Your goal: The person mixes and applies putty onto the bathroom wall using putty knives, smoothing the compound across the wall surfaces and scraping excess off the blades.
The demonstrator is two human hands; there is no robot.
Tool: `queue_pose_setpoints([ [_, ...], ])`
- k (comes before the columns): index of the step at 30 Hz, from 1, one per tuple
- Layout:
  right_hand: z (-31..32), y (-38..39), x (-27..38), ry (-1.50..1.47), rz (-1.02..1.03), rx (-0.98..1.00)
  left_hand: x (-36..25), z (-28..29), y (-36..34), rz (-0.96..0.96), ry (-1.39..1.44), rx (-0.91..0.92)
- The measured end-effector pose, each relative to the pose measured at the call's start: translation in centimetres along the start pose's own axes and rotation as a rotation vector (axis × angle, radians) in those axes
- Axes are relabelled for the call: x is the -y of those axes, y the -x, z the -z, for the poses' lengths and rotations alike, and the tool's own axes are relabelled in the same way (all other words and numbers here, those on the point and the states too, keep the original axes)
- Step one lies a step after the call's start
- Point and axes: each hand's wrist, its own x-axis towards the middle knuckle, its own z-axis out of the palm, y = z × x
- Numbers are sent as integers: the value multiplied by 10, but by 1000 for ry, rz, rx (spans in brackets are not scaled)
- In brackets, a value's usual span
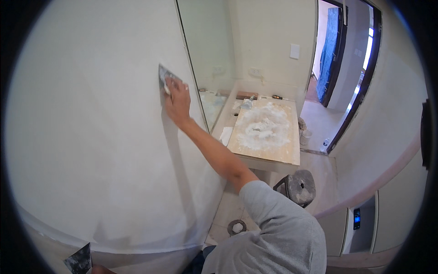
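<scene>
white wall (91,123) — right hand (179,101) grips upper scraper (163,73) against it, left hand (100,271) lower scraper (79,260); powdery board (289,154) nearby

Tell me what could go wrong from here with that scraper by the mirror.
The right hand holds the scraper at the wall, close to the mirror; a sideways slip might scratch its edge.
The white powder on the board looks loose, so a knock might spill it.
The stool stands to the person's right; a step that way could hit it.
</scene>
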Motion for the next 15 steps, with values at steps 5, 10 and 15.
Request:
queue_pose_setpoints([
  [5,57,28,-7,-95,-29,273,-17,-8,-1,77,64,-90],
  [10,50,-22,-59,148,-548,84,0,12,0,83,79,2],
  [15,9,-67,10,108,-571,27,2,12,0,40,51,71],
])
